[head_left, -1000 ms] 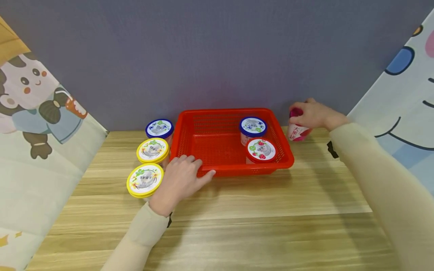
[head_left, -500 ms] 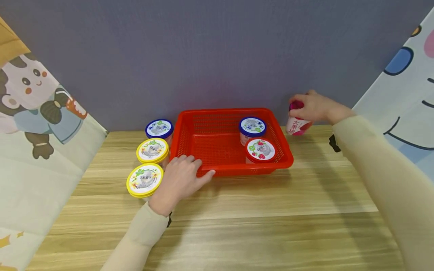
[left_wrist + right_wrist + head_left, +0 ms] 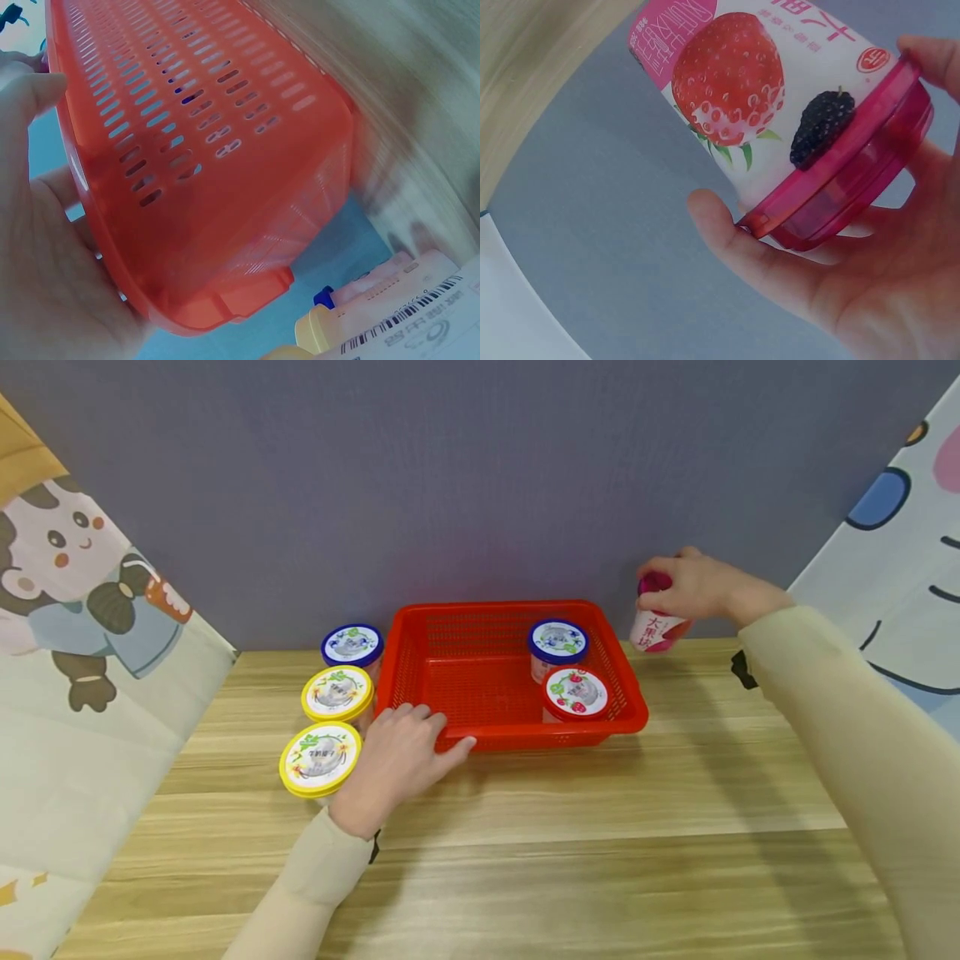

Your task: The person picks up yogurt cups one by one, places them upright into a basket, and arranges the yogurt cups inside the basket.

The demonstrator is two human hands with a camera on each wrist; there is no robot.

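My right hand [image 3: 693,587] grips a white-and-pink yogurt cup [image 3: 657,631] by its magenta lid, right of the red basket [image 3: 480,739]. Strawberry and blackberry-like prints show on the cup [image 3: 727,82] in the right wrist view; it is tilted and seems off the table. My left hand [image 3: 397,756] rests on the basket's front left rim, thumb pointing right; the rim hides some fingertips in the left wrist view. Inside the basket, on the right, stand a blue-lidded cup [image 3: 558,642] and a red-lidded cup [image 3: 577,692].
Left of the basket stand a blue-lidded cup [image 3: 352,645] and two yellow-lidded cups, one behind [image 3: 337,692] and one in front [image 3: 320,758]. A grey wall panel [image 3: 480,485] rises behind the wooden table [image 3: 600,860]. Printed side panels [image 3: 67,635] flank it.
My right hand has lifted the yogurt cup slightly, upward in the head view. My left hand, the basket and the other cups have stayed in place.
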